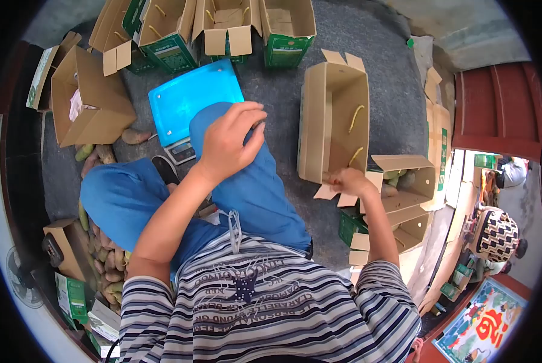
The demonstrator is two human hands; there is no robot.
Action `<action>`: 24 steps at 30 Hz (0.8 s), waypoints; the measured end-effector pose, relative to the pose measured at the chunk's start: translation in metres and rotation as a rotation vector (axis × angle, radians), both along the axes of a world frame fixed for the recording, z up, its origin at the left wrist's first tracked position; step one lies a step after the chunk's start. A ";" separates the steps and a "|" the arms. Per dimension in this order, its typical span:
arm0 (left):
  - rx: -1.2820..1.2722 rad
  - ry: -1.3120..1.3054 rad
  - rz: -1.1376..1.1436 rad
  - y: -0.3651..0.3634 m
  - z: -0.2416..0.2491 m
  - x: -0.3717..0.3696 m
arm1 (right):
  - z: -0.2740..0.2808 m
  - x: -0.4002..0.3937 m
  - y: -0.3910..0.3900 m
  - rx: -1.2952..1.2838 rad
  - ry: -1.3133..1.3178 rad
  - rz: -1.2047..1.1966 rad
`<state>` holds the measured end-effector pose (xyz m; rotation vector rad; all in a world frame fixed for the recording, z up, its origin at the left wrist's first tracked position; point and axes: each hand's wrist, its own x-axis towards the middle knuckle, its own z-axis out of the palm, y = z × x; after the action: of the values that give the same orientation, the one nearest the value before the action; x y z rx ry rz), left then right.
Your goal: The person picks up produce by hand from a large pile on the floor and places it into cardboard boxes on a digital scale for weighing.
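Note:
My left hand (233,140) is raised over my knee, fingers bent and apart, with nothing visible in it. Just beyond that knee lies a blue scale (192,97) with its display on the near side. On the right, my right hand (347,181) grips the near edge of an open cardboard box (315,124), fingers closed on its rim. The box has yellow rope handles on its inner wall, and its flaps stick out at both ends. No contents show inside it.
Open green and brown boxes (286,48) line the back. A brown box (95,97) stands at the left, above piled sweet potatoes (110,263). Boxes with produce (411,184) stand right of my right hand. Another person (495,235) is at the far right.

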<state>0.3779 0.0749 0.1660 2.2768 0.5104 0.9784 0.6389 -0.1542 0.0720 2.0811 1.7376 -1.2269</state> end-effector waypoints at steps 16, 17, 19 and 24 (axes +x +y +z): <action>0.092 0.083 0.380 0.094 0.037 -0.134 | -0.030 -0.018 0.046 0.788 0.247 -0.984; 0.068 0.146 0.476 0.108 0.033 -0.148 | 0.006 -0.039 0.050 0.833 0.263 -0.965; -0.023 0.225 0.554 0.127 0.020 -0.173 | 0.041 -0.073 0.048 0.898 0.208 -0.860; -0.022 -0.130 0.635 0.131 0.035 -0.170 | 0.088 -0.096 0.083 1.000 0.174 -0.525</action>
<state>0.2075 0.2060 0.2006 2.0394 1.2214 1.3934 0.5428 -0.0714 0.1600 3.2188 2.2617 -0.6476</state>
